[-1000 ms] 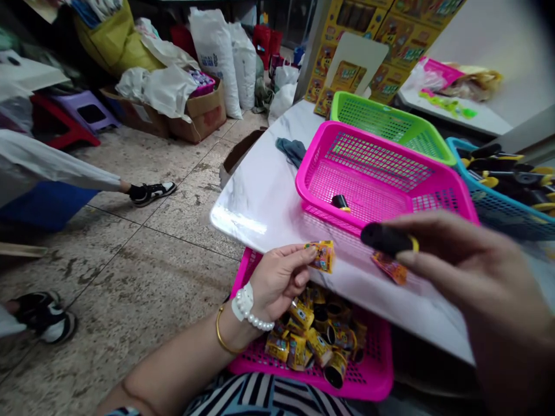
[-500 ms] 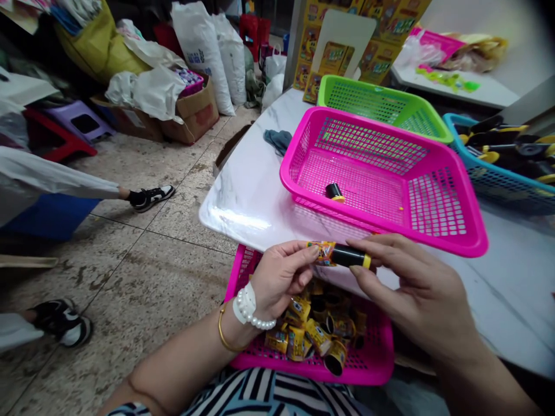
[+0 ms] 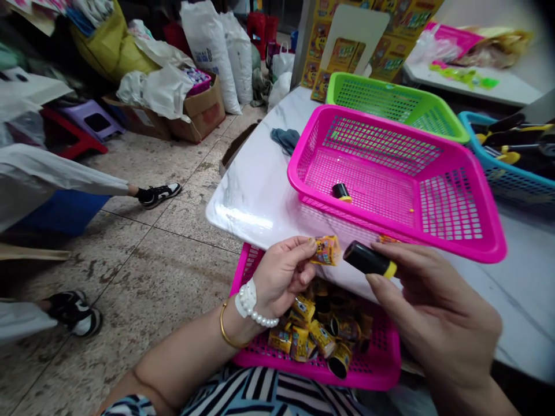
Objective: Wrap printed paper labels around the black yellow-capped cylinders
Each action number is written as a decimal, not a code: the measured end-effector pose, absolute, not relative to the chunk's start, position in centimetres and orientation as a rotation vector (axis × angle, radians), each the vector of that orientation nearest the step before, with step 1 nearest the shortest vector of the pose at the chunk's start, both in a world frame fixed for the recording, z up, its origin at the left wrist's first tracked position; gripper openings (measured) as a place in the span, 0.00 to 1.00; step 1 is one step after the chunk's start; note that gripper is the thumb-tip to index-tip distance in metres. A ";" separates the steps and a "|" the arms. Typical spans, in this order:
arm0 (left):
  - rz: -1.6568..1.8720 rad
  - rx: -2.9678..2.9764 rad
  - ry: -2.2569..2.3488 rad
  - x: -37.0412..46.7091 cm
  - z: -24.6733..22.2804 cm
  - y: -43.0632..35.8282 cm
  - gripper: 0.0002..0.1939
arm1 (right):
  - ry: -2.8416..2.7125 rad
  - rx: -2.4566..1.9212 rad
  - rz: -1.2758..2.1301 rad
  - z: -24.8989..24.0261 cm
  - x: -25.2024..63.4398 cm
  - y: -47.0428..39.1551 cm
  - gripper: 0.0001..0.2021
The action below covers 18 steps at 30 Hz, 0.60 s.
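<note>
My left hand [image 3: 288, 271] pinches a small yellow printed wrapper [image 3: 326, 250] over the table edge. Just right of it, my right hand [image 3: 433, 306] holds a black cylinder with a yellow rim [image 3: 369, 260] between thumb and fingers. A narrow gap separates wrapper and cylinder. Beneath my hands, a pink basket [image 3: 377, 375] on my lap holds several yellow-wrapped black pieces [image 3: 321, 338]. On the table, a larger pink basket [image 3: 459, 245] contains a short black piece with a yellow rim [image 3: 341, 192].
Behind the large basket stand a green basket [image 3: 399, 95] and a blue basket [image 3: 498, 164] of black and yellow parts. A grey cloth [image 3: 285, 140] lies on the white table [image 3: 243, 202]. A person's leg and shoe [image 3: 159, 195] show at left.
The black cylinder has come away from the wrapper, moving right and down with my right hand. My left hand keeps the wrapper. The whole view has shifted slightly.
</note>
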<state>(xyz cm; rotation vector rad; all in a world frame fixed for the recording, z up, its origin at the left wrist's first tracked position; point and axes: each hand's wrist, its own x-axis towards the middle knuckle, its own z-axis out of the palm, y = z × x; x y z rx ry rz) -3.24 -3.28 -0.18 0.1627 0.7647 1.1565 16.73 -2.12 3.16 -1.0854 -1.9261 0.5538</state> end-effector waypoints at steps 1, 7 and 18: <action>1.157 0.165 0.760 -3.2 -0.2 -3.3 0.09 | -1.875 -1.075 0.610 3.0 16.7 -2.2 0.20; 1.141 0.167 0.706 -3.0 0.0 -3.5 0.11 | -2.004 -1.092 0.630 2.9 16.6 -1.7 0.15; 1.196 0.366 0.850 -2.7 0.3 -4.2 0.16 | -2.049 -1.052 0.830 1.6 17.3 -2.0 0.16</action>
